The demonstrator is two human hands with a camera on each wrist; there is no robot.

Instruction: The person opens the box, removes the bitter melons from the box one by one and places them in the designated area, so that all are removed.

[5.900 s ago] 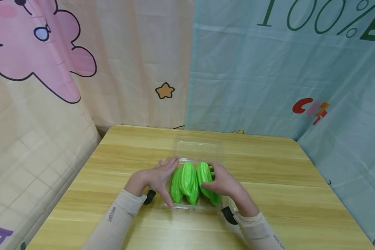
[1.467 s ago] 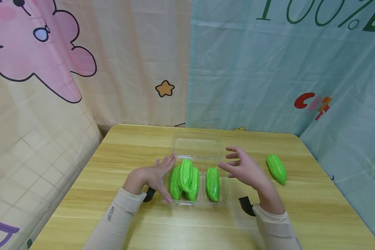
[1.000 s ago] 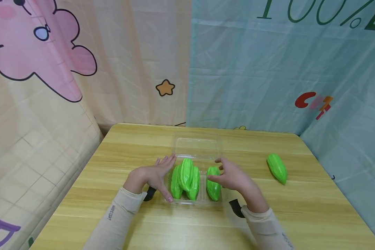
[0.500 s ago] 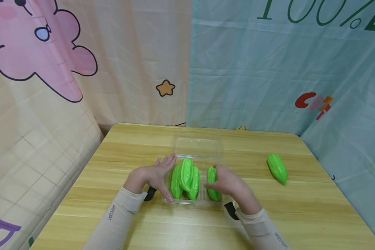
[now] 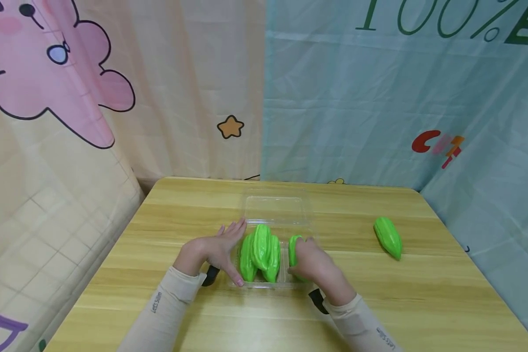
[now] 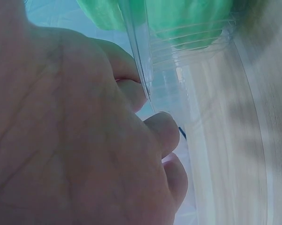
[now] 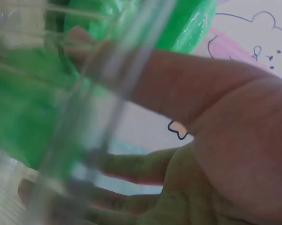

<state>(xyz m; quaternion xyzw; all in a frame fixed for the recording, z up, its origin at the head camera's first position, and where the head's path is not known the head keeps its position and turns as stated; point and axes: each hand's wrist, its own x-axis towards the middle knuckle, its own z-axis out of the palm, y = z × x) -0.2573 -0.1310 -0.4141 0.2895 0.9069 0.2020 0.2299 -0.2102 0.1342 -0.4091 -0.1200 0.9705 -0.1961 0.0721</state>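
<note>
A clear plastic clamshell box point(image 5: 283, 276) lies with its lid open at the back. Several bright green, ridged star fruits point(image 5: 261, 247) are bunched in its left part, one on top of the others. My left hand point(image 5: 220, 252) rests against the box's left side, thumb and fingers spread; the left wrist view shows its fingertips point(image 6: 165, 133) by the clear wall point(image 6: 140, 51). My right hand point(image 5: 316, 266) reaches into the right end and grips a single star fruit point(image 5: 293, 250), which it partly hides. In the right wrist view, the thumb point(image 7: 155, 77) shows partly through the blurred clear wall.
Another star fruit point(image 5: 388, 238) lies alone on the wooden table point(image 5: 422, 293), right of the box. The transparent lid point(image 5: 275, 209) lies flat behind the box. Printed curtains point(image 5: 193, 98) hang behind and beside the table.
One star fruit has gone from the box to the table's right side. My right hand has come back left, down into the box, and closed around another. The left hand has stayed put.
</note>
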